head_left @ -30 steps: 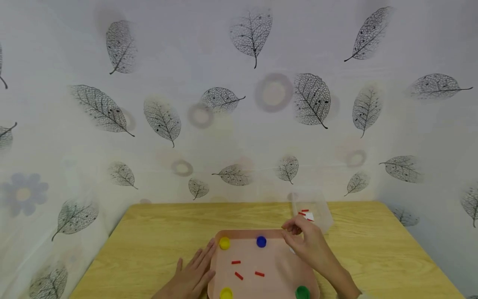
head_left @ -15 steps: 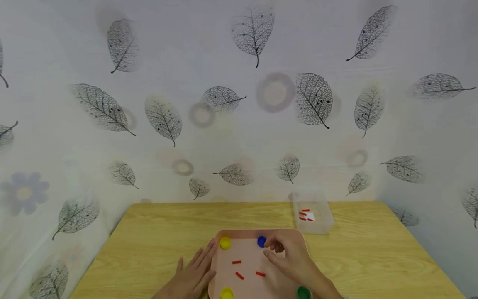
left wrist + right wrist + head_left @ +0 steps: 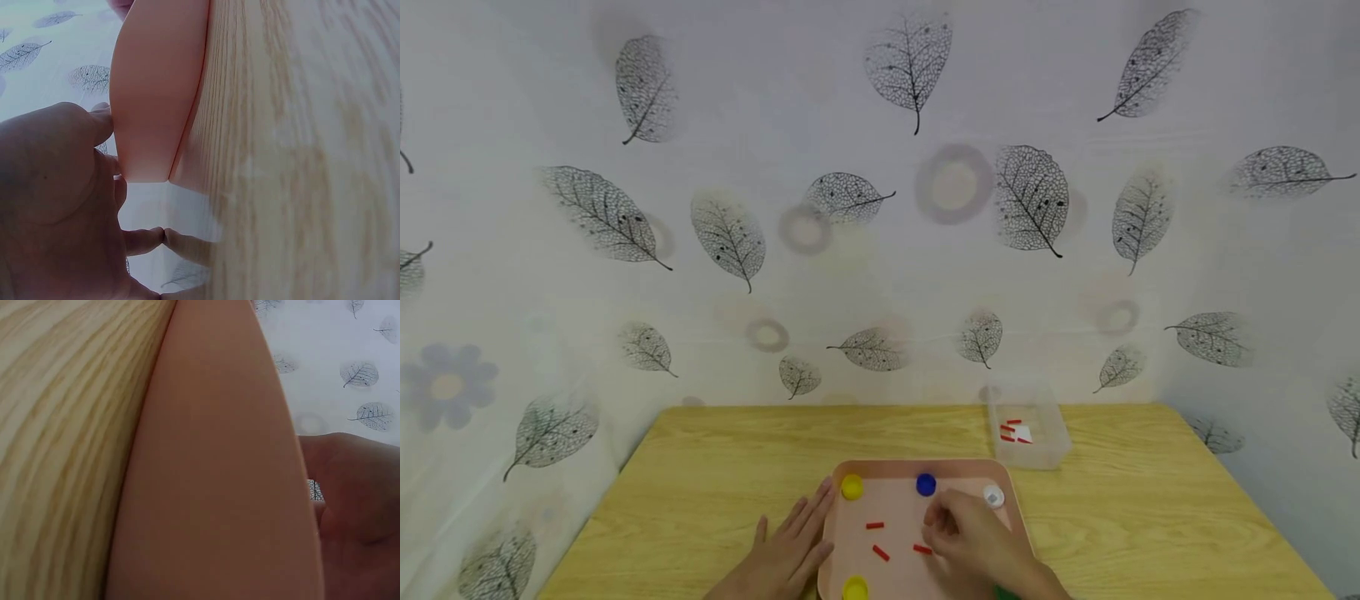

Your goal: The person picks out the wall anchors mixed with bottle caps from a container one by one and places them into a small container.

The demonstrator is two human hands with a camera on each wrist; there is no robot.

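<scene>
A pink tray (image 3: 917,468) lies on the table. My left hand (image 3: 782,546) rests along its left edge with fingers extended; in the left wrist view its fingers touch the tray's wall (image 3: 153,94). Over the tray's right half, my right hand (image 3: 973,537) has its fingers curled downward. Its fingertips are close to a red stick (image 3: 922,549); whether they hold anything is hidden. Two more red sticks, one (image 3: 875,525) above the other (image 3: 881,553), lie further left. In the right wrist view the tray wall (image 3: 212,450) hides much of the hand (image 3: 359,506).
Round caps stand in the tray: yellow (image 3: 852,487), another yellow (image 3: 855,588), blue (image 3: 926,484), white (image 3: 993,497), and a mostly covered green one (image 3: 1006,593). Behind, a clear plastic box (image 3: 1045,454) contains several red sticks (image 3: 1007,428). A leaf-patterned covering (image 3: 880,275) rises behind the table (image 3: 722,467).
My right hand has moved left and toward me, from beside the clear box, past the blue cap, to near a red stick. The white cap now shows; the green one is mostly covered. The left hand stays put.
</scene>
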